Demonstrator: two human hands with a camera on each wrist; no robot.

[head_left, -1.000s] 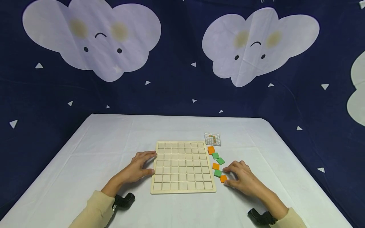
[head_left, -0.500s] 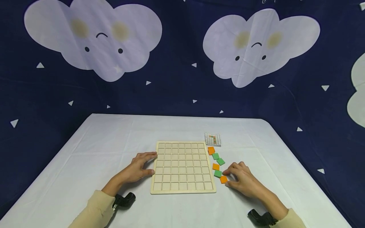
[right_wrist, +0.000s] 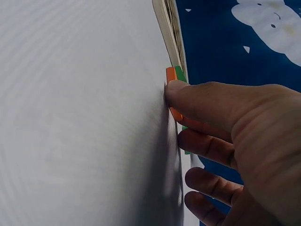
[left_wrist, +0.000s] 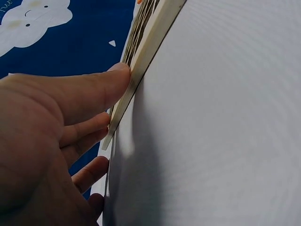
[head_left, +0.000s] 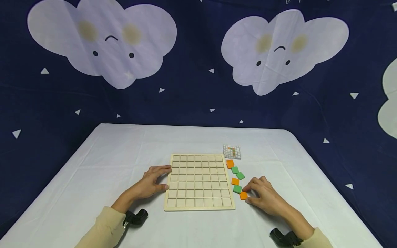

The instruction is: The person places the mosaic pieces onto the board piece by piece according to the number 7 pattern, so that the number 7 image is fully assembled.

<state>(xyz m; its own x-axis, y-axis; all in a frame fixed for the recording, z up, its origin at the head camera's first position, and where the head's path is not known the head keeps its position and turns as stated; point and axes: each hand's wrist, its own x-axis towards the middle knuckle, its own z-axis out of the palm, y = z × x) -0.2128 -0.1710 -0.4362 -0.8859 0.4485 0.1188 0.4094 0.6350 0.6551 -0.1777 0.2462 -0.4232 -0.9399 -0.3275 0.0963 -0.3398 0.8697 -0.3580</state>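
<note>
"Condition of your hands?"

"My right hand (head_left: 263,193) stands moderately spread: thumb against the nearest orange tile (head_left: 243,195), forefinger beside the adjoining green tile (head_left: 237,189), a gap between the two tips, nothing pinched. My left hand (head_left: 152,181) is wider, thumb and fingertips at the left edge of the gridded board (head_left: 198,182)."

"Location of the pieces?"

"On the white-covered counter (head_left: 124,151), between the board and the counter's right edge, close to the board. I count six tiles (head_left: 235,181) in a ragged line, three orange, three green. The nearest orange tile lies just beside the board's near right corner."

"Expected handling?"

"In my judgement, light, stiff and not fragile, perhaps slick on the flat faces. I would take the orange tile by opposite side edges, thumb and forefinger, since its underside lies flat on the counter. Risk noted: a clumsy pinch could shift its green neighbour."
</note>
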